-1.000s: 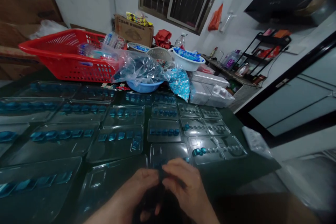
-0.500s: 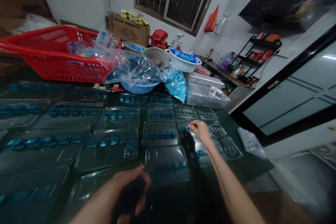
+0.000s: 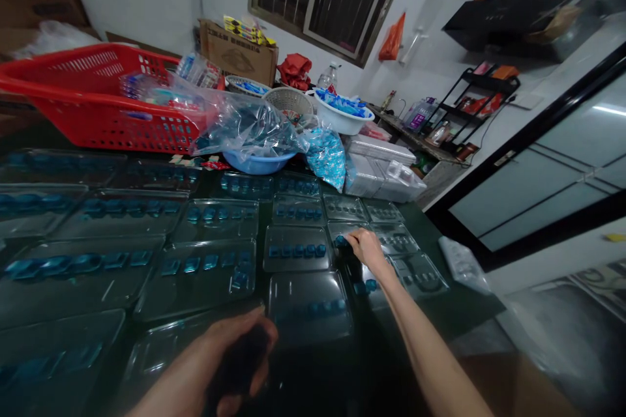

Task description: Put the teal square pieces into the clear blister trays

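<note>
My right hand point(image 3: 366, 249) reaches over a clear plastic tray point(image 3: 337, 227) on the right of the table. Its fingertips are pinched together at a small blue piece point(image 3: 340, 242) in that tray; what lies between them is too small to make out. My left hand point(image 3: 239, 355) hovers low in front, fingers curled round a dark hollow, and whatever it holds is hidden in shadow. Between the hands lies a clear tray point(image 3: 293, 287) with faint blue pieces. To the left, another tray point(image 3: 195, 254) carries a row of blue translucent pieces.
Rows of similar trays cover the dark table. Behind them stand a red plastic basket point(image 3: 98, 120), a blue basin point(image 3: 259, 164) under clear bags, a bag of small blue items point(image 3: 327, 156), a white basin point(image 3: 340, 118) and stacked clear packs point(image 3: 366, 176). A glass door point(image 3: 548, 189) is at right.
My right hand has shifted slightly left, its fingertips now against the blue piece in the tray. The left hand stays almost in place. The whole view has drifted a little.
</note>
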A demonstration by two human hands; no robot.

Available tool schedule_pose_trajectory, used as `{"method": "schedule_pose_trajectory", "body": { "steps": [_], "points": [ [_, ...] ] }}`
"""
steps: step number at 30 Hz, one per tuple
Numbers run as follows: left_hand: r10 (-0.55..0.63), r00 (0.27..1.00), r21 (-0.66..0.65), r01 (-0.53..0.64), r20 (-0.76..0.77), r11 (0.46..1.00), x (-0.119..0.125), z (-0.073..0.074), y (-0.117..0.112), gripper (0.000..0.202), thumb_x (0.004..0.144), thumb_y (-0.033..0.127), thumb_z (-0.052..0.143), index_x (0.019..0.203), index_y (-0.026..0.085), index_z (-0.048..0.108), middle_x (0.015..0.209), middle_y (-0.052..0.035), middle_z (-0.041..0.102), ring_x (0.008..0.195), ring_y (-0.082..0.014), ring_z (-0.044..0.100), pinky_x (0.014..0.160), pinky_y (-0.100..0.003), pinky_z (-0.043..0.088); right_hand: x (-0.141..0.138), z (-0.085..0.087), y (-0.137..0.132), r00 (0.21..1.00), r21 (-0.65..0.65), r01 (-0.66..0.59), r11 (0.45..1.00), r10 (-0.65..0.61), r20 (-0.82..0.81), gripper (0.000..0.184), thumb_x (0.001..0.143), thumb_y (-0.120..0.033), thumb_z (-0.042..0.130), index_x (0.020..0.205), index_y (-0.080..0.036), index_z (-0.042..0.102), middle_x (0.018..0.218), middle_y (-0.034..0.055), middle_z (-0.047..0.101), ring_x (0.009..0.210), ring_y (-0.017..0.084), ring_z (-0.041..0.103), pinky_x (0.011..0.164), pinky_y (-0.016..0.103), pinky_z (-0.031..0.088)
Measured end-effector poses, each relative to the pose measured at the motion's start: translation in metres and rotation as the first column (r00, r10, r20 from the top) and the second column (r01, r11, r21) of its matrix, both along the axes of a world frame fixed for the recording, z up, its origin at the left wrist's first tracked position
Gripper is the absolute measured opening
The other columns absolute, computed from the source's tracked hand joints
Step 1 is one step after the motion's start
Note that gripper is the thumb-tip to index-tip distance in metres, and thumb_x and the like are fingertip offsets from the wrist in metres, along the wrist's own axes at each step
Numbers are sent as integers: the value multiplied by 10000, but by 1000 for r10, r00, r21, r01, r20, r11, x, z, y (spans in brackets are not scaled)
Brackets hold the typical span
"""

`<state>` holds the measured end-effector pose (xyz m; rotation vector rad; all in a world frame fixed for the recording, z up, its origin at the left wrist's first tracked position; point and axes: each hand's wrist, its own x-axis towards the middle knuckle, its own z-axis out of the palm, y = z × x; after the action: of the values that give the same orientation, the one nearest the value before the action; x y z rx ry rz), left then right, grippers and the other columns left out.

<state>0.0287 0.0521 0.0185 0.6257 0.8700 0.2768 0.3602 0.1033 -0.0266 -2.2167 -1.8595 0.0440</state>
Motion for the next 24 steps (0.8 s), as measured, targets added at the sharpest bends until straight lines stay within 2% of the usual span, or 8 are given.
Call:
{"method": "schedule_pose_trajectory", "body": {
  "steps": [4, 6, 11, 15, 19, 21, 22, 24],
  "points": [
    [70, 998, 47, -70, -6, 996, -5, 11, -2, 401, 739, 505, 438, 749, 125, 563, 468, -49, 481, 374, -90, 366, 339, -171, 173, 13, 3, 2, 999, -13, -47, 999, 47, 10, 240, 834, -300, 451, 966, -118, 534, 874, 50, 565, 771, 121, 541, 716, 299, 442],
    [99, 995, 65, -98, -13, 993, -8, 13, -3, 411, 751, 505, 428, 766, 119, 570, 483, -48, 483, 396, -90, 384, 354, -171, 199, 17, 1, 4, 996, -31, -82, 996, 82, 14, 223, 825, -292, 467, 935, -114, 545, 859, 41, 568, 751, 114, 540, 704, 296, 446],
    [107, 994, 49, -108, 33, 993, -13, 6, -3, 389, 765, 478, 429, 785, 114, 564, 495, -55, 481, 418, -104, 403, 334, -166, 175, 13, -4, 7, 995, -73, -101, 992, 102, 18, 222, 826, -293, 463, 779, -100, 563, 741, 14, 571, 686, 98, 538, 675, 274, 441],
    [168, 980, -18, -167, 109, 986, -17, -1, -2, 326, 756, 424, 476, 809, 112, 555, 629, -65, 504, 483, -116, 439, 328, -161, 193, -3, 10, -6, 999, -24, -21, 999, 21, 33, 199, 802, -236, 479, 917, -94, 559, 749, 54, 577, 706, 146, 541, 664, 291, 416],
    [245, 960, -69, -237, 134, 969, -23, 0, -1, 272, 748, 362, 505, 801, 99, 552, 765, -68, 488, 533, -116, 447, 315, -154, 202, -49, 39, -52, 999, 106, 16, 994, -19, 34, 399, 822, -260, 421, 1202, -143, 386, 920, 99, 547, 783, 188, 522, 687, 310, 383],
    [265, 952, -81, -256, 150, 963, -25, 1, -1, 265, 749, 356, 509, 805, 100, 549, 764, -66, 479, 546, -119, 449, 316, -151, 210, -86, 47, -88, 986, 159, -150, 976, 159, -48, 281, 828, -312, 421, 1069, -191, 499, 901, 54, 548, 762, 155, 517, 689, 274, 385],
    [272, 948, -79, -263, 165, 962, -26, 1, -2, 262, 750, 355, 511, 809, 103, 547, 766, -65, 477, 554, -120, 450, 318, -150, 215, -106, 49, -106, 945, 169, -281, 945, 303, -123, 247, 823, -332, 432, 1001, -193, 532, 890, 45, 548, 768, 147, 515, 690, 260, 389],
    [269, 942, -71, -260, 200, 963, -27, 1, -5, 249, 755, 349, 514, 823, 112, 546, 785, -61, 479, 566, -113, 450, 323, -143, 220, -144, 44, -139, 875, 120, -413, 903, 430, -224, 263, 789, -387, 483, 976, -211, 538, 885, 35, 544, 764, 143, 513, 666, 253, 394]
  ]
}}
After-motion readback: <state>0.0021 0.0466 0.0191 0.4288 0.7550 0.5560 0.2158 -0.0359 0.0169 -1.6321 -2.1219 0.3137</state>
